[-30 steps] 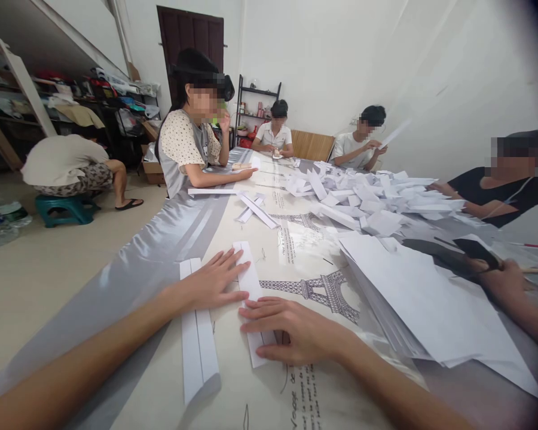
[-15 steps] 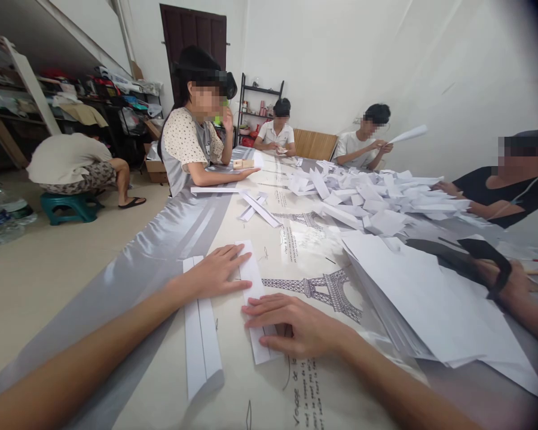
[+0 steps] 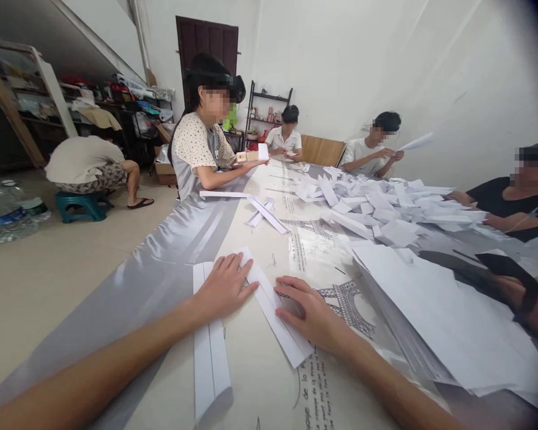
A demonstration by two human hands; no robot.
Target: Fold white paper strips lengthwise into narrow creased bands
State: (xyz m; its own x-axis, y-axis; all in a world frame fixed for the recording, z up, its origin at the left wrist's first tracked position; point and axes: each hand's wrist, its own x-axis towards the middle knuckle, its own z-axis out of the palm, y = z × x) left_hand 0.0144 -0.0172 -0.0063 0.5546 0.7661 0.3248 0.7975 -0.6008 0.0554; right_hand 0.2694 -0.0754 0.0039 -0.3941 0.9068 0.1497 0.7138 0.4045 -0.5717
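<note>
A folded white paper strip lies slanted on the table in front of me, a crease line running down its length. My left hand rests over its upper end, fingers spread and fingertips touching the paper. At the strip's right edge is my right hand, its fingers curved and apart, thumb tip on or very near the paper. A second folded strip lies to the left, its top partly under my left wrist. Neither hand grips anything.
A stack of white sheets lies at the right, beside another person's dark-banded hand. Beyond it rises a heap of folded papers. Crossed strips lie farther up the patterned tablecloth. Several people sit around; one holds a wooden block.
The strip under my hands has turned, its near end swinging right. My right hand has slid to its right edge. The person opposite has lifted the wooden block with both hands.
</note>
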